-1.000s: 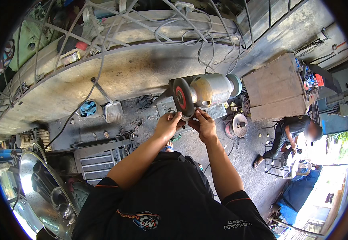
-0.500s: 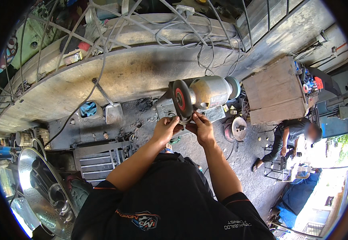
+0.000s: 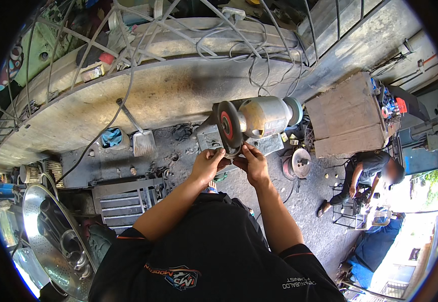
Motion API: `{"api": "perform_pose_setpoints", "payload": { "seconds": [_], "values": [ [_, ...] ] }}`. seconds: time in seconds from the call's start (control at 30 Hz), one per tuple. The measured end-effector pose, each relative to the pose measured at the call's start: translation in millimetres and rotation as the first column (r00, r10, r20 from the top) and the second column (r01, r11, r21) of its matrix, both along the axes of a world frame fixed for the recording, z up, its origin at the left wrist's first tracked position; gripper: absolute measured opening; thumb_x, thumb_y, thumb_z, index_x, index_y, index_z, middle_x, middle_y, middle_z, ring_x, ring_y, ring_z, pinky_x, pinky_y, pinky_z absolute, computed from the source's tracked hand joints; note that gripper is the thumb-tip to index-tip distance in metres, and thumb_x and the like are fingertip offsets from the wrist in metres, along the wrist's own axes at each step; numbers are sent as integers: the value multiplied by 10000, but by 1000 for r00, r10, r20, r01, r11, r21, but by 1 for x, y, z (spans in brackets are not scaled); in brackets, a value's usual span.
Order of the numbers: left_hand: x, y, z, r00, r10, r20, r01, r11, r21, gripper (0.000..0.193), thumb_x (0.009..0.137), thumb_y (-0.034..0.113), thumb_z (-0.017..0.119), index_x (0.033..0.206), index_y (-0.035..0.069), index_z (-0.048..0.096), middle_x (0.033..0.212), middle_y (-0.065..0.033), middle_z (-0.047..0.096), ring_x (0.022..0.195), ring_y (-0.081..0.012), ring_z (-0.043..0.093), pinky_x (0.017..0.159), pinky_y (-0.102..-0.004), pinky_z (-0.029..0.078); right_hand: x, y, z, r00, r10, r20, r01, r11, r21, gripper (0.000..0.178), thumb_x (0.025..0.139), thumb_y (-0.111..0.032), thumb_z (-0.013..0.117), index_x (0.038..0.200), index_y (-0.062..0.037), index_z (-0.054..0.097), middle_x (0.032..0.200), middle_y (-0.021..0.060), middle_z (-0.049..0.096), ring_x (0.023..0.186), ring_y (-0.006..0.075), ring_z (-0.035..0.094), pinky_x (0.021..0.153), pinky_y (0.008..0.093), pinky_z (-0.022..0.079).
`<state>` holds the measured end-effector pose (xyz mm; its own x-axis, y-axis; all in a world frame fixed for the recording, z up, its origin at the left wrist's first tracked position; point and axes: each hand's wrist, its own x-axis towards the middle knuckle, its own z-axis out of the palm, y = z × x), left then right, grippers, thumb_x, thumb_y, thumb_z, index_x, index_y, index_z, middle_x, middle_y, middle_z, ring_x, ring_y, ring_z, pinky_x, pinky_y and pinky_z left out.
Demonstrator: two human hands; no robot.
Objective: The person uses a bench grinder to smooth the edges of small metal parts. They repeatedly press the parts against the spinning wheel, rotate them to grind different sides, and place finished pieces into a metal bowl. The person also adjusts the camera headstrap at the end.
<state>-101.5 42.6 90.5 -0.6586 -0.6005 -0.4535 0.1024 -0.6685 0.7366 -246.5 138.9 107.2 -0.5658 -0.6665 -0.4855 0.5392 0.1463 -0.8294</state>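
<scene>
**Holding a Small Part (image 3: 233, 150) at the Grinder Wheel (image 3: 227, 123): Two-Hand Grip**

Head view. The left hand (image 3: 209, 164) and the right hand (image 3: 252, 164) meet in front of the person, at the lower edge of the black, red-centred grinder wheel. Each hand forms a narrow pinch, thumb against curled fingers, and the small part appears to be held between them. Most of its outline is hidden by the fingers, so its exact shape cannot be told. It sits at the wheel's lower rim; whether it touches the rim is not clear, nor is it clear whether the wheel turns.

The motor housing (image 3: 266, 117) lies to the right of this wheel, with a pale blue-green wheel (image 3: 294, 110) on its far end. The right fingertips are just below the housing.

Recommended practice, as a judgement:

1. Keep both pinches firm and level, so that the part cannot twist.
2. Hold the fingertips back from the rim; the present clearance looks small.
3. Apply light, even pressure and turn the part gradually, to avoid a flat spot.
4. Check that the right fingers stay clear of the shaft side.
5. Both hands look bare; watch for heat in the part.
</scene>
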Motion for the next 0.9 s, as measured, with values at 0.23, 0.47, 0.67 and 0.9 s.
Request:
{"api": "perform_pose_setpoints", "payload": {
  "seconds": [0.23, 0.47, 0.67, 0.9],
  "values": [
    [-6, -12, 2, 997, -35, 70, 44, 990, -131, 369, 982, 344, 637, 936, -21, 617, 901, -93, 691, 780, -133, 674, 729, -273, 554, -2, -3, 3, 999, -52, 15, 51, 998, 39, 358, 981, -199, 623, 1289, -24, 570, 1091, 101, 683, 794, 251, 716, 712, 348, 610],
    [-5, -14, -2, 999, -40, 18, 43, 988, -147, 359, 963, 319, 668, 1019, -22, 569, 928, -94, 661, 804, -156, 683, 727, -282, 565, 2, -2, 8, 997, -79, -21, 79, 996, 43, 357, 964, -203, 649, 1261, -17, 584, 1077, 95, 685, 763, 276, 730, 657, 346, 615],
    [-1, -10, 0, 999, -33, 33, 38, 988, -150, 364, 982, 326, 641, 992, -36, 604, 912, -85, 683, 788, -134, 667, 735, -271, 551, 3, -1, 9, 998, -61, -16, 62, 996, 66, 339, 957, -214, 661, 1226, -17, 600, 1074, 92, 684, 767, 281, 731, 651, 348, 616],
    [3, -9, 0, 996, -49, 68, 60, 983, -174, 377, 986, 324, 635, 998, -51, 601, 917, -99, 685, 791, -144, 678, 726, -276, 554, 6, -1, 4, 997, -73, -12, 74, 994, 83, 335, 954, -225, 667, 1206, -14, 605, 1073, 93, 684, 777, 280, 732, 649, 350, 616]
  ]
}}
